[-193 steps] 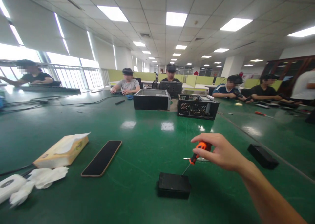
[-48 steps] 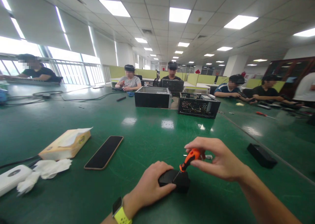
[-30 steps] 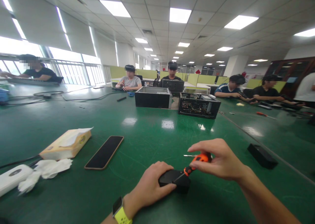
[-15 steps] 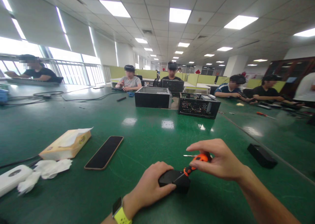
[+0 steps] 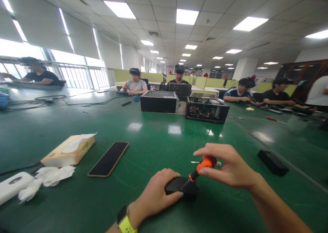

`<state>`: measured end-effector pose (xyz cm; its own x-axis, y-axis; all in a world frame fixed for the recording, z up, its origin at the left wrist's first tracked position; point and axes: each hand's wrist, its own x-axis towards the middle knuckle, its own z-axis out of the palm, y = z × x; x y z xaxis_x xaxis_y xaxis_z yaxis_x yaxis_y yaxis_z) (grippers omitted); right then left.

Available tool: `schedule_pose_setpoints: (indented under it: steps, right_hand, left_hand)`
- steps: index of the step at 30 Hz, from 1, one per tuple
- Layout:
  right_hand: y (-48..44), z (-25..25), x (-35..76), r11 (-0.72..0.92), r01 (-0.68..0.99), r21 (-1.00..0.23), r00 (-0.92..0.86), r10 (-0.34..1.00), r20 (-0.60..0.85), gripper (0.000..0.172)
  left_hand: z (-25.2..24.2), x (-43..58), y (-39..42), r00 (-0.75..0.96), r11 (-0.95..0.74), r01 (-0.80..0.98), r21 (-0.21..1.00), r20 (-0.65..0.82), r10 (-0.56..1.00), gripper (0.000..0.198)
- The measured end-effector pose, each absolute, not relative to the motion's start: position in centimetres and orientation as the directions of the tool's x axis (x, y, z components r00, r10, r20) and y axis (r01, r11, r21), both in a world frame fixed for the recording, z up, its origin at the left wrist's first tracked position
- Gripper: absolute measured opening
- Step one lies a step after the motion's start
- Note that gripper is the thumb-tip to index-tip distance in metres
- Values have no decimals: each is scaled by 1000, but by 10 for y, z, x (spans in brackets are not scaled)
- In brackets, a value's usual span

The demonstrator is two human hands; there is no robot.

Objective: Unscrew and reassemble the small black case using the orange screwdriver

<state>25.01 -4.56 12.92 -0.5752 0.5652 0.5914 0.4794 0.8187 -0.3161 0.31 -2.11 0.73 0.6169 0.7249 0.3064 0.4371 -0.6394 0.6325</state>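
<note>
A small black box [image 5: 187,189] lies on the green table [image 5: 153,140] close in front of me. My left hand [image 5: 156,193], with a yellow-strapped watch on its wrist, is closed over the box's left end and holds it down. My right hand [image 5: 227,164] pinches an orange-handled screwdriver [image 5: 201,167] between thumb and fingers. The screwdriver slants down to the left, and its thin tip rests on the top of the box.
A phone [image 5: 108,159], a tissue box [image 5: 68,150], crumpled tissues [image 5: 48,176] and a white device [image 5: 11,187] lie to the left. Another black box [image 5: 272,162] sits to the right. Two open computer cases [image 5: 159,102] [image 5: 206,110] stand farther back. Several people sit around the table.
Since 6.4 s ago my left hand has come onto the black box. Over the last second the screwdriver handle has tipped from nearly flat to steeper, tip still on the box.
</note>
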Motion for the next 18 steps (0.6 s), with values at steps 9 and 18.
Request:
schedule_pose_setpoints:
  steps: [9, 18]
  right_hand:
    - [-47, 129, 250, 817, 482, -318, -575, 568, 589, 31]
    - [-47, 133, 252, 833, 401, -381, -633, 553, 542, 34]
  left_hand:
    - [7, 4, -21, 612, -634, 439, 636, 305, 730, 34]
    - [7, 3, -21, 617, -638, 441, 631, 302, 726, 34]
